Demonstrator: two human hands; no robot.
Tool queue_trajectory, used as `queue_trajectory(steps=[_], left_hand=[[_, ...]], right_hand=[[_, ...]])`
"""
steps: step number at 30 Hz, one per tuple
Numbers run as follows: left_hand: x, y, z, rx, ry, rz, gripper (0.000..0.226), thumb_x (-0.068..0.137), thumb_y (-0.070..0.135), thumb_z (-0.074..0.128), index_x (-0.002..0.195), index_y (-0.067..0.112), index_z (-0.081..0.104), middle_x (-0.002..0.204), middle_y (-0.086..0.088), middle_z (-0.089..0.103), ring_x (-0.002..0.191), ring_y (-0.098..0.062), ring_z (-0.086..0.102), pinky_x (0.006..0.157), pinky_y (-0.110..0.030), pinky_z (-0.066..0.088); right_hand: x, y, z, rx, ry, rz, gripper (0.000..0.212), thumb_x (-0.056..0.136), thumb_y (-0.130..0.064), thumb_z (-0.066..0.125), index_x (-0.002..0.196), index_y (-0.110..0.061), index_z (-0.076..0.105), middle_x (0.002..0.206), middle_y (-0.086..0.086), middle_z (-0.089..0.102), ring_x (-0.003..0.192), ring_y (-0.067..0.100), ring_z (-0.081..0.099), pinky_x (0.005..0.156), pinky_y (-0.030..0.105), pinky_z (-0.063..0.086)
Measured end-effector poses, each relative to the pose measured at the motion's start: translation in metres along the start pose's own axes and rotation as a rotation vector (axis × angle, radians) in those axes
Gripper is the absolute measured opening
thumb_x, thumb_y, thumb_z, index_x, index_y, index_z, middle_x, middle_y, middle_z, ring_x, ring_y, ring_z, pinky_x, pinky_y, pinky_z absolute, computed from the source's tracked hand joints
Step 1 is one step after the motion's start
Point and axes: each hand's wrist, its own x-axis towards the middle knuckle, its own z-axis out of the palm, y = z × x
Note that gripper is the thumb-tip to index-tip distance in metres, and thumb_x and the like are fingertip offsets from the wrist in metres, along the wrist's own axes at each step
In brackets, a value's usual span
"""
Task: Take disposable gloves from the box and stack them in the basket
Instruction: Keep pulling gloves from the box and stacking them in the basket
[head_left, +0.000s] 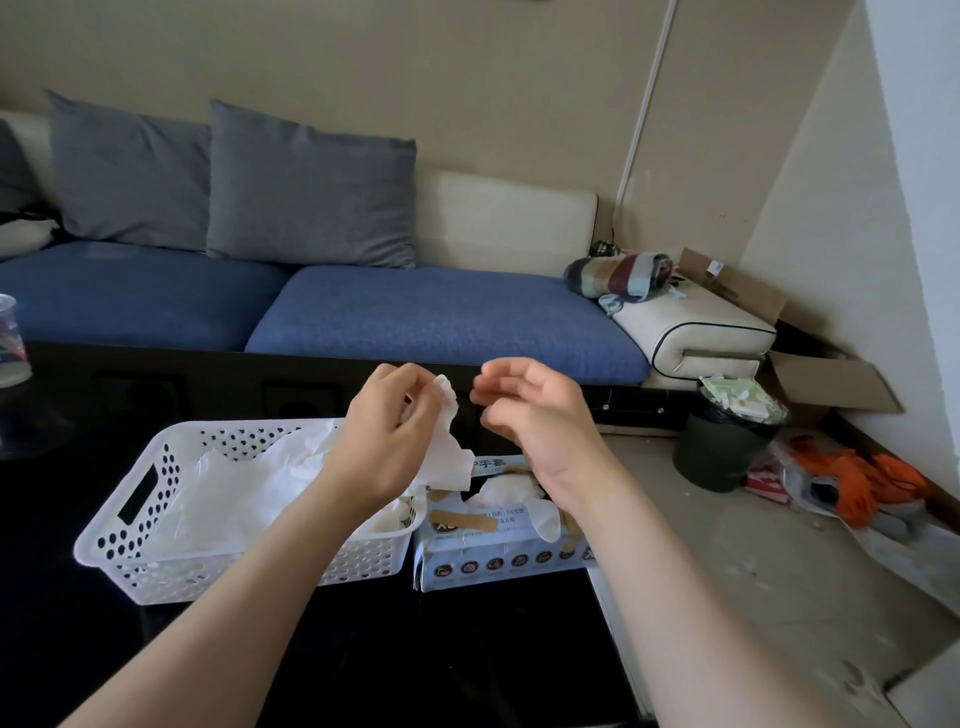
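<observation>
- At frame ctr, above the gap btw basket and box: left hand (395, 431) pinches one glove (448, 452) near its top edge. The rest hangs crumpled, lower end in front of the box top.
- right hand (535, 415): fingers loosely curled, nothing seen in them. Fingertips sit just beside the glove's top; contact can't be confirmed.
- basket (111, 545): lower left of frame, on black table (467, 649). It holds a loose pile (249, 493) of gloves already.
- box (498, 561): lower ctr, right beside the basket's right wall. Touching or a hair apart, can't tell. More glove material (506, 491) pokes out of its top opening.
- Step in hand (judgement): open out the held glove, then lay it on the pile.
- To do it well:
  - Take the free top corner w/ right hand and pull the glove flat btw both hands. Film is thin and likely clings, so pull gently, no jerk.
  - Lower it flat over the pile, cuff aligned w/ those below. Don't drop it bunched.
  - Release both hands together so it doesn't fold back.
- Qty:
  - hands: 2
  - glove in hand: 1
  - basket: 1
  - box: 1
  - gloves in pile: several, layers overlap, exact no. can't be counted.
</observation>
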Motion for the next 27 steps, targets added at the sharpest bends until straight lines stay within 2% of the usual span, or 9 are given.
queue_trajectory(steps=[3, 5, 7, 9, 13, 17, 20, 24, 27], left_hand=[[-0.0017, 0.0022, -0.0005, -0.027, -0.097, 0.039, 0.027, 0.109, 0.031, 0.050, 0.089, 0.034, 0.067, 0.093, 0.006, 0.064, 0.084, -0.007, 0.058, 0.070, -0.020, 0.042], [-0.0027, 0.0036, -0.0011, -0.080, -0.131, 0.054, 0.027, 0.110, 0.029, 0.050, 0.091, 0.028, 0.069, 0.087, 0.004, 0.069, 0.077, -0.013, 0.060, 0.065, -0.021, 0.044], [-0.0022, 0.0025, -0.0013, -0.088, -0.104, 0.065, 0.025, 0.110, 0.023, 0.049, 0.093, 0.024, 0.068, 0.085, 0.007, 0.070, 0.075, -0.014, 0.061, 0.064, -0.024, 0.046], [-0.0002, -0.0010, -0.0015, -0.064, -0.046, 0.070, 0.023, 0.110, 0.021, 0.048, 0.098, 0.024, 0.067, 0.085, 0.009, 0.069, 0.075, -0.011, 0.061, 0.064, -0.027, 0.048], [0.0017, -0.0029, -0.0033, -0.027, -0.035, 0.060, 0.011, 0.106, 0.035, 0.058, 0.102, 0.030, 0.067, 0.083, 0.006, 0.067, 0.073, -0.010, 0.060, 0.060, -0.026, 0.047], [0.0013, 0.0004, -0.0046, 0.023, -0.006, 0.067, 0.010, 0.102, 0.037, 0.064, 0.096, 0.030, 0.069, 0.087, 0.010, 0.069, 0.083, -0.009, 0.062, 0.067, -0.022, 0.049], [0.0012, 0.0018, -0.0031, 0.024, 0.034, 0.084, 0.013, 0.106, 0.031, 0.059, 0.098, 0.024, 0.066, 0.091, 0.009, 0.065, 0.082, -0.006, 0.059, 0.066, -0.014, 0.045], [0.0029, 0.0005, -0.0031, -0.016, 0.081, 0.028, 0.018, 0.109, 0.032, 0.053, 0.098, 0.020, 0.062, 0.084, 0.004, 0.064, 0.075, -0.012, 0.058, 0.063, -0.027, 0.045], [0.0036, 0.0015, -0.0054, -0.044, 0.155, 0.008, 0.018, 0.110, 0.032, 0.051, 0.098, 0.022, 0.060, 0.084, 0.005, 0.065, 0.073, -0.009, 0.057, 0.059, -0.019, 0.043]], right_hand=[[-0.0025, 0.0047, 0.0058, -0.155, -0.173, -0.116, 0.051, 0.089, 0.014, 0.067, 0.125, -0.021, 0.070, 0.118, -0.001, 0.078, 0.115, 0.010, 0.073, 0.100, 0.031, 0.059], [-0.0017, 0.0069, 0.0090, -0.239, -0.195, -0.149, 0.041, 0.094, -0.002, 0.076, 0.127, -0.026, 0.070, 0.112, -0.004, 0.080, 0.110, 0.008, 0.074, 0.095, 0.028, 0.061], [-0.0014, 0.0070, 0.0113, -0.300, -0.133, -0.166, 0.024, 0.096, -0.018, 0.080, 0.117, -0.026, 0.075, 0.099, -0.005, 0.080, 0.097, 0.007, 0.076, 0.084, 0.019, 0.060], [-0.0005, 0.0066, 0.0105, -0.348, -0.038, -0.166, 0.012, 0.093, -0.021, 0.083, 0.104, -0.022, 0.078, 0.088, -0.004, 0.080, 0.085, 0.009, 0.076, 0.074, 0.012, 0.056], [0.0011, 0.0093, 0.0064, -0.428, -0.021, -0.216, 0.010, 0.092, -0.030, 0.084, 0.094, -0.022, 0.080, 0.082, -0.005, 0.079, 0.080, 0.010, 0.076, 0.076, 0.019, 0.060], [0.0005, 0.0064, 0.0074, -0.433, -0.056, -0.221, 0.009, 0.096, -0.027, 0.079, 0.092, -0.019, 0.080, 0.076, -0.006, 0.076, 0.074, 0.009, 0.072, 0.074, 0.006, 0.050], [0.0009, 0.0059, 0.0060, -0.498, -0.128, -0.190, 0.024, 0.098, -0.025, 0.075, 0.076, -0.016, 0.076, 0.055, -0.015, 0.056, 0.056, 0.002, 0.050, 0.061, 0.018, 0.042], [-0.0005, 0.0038, 0.0051, -0.509, -0.175, -0.168, 0.035, 0.095, -0.021, 0.074, 0.062, -0.012, 0.064, 0.055, -0.007, 0.046, 0.057, 0.007, 0.041, 0.064, 0.034, 0.042], [-0.0014, 0.0020, 0.0026, -0.518, -0.156, -0.151, 0.039, 0.093, -0.018, 0.072, 0.057, -0.012, 0.058, 0.054, -0.007, 0.043, 0.058, 0.010, 0.040, 0.096, 0.049, 0.045]])
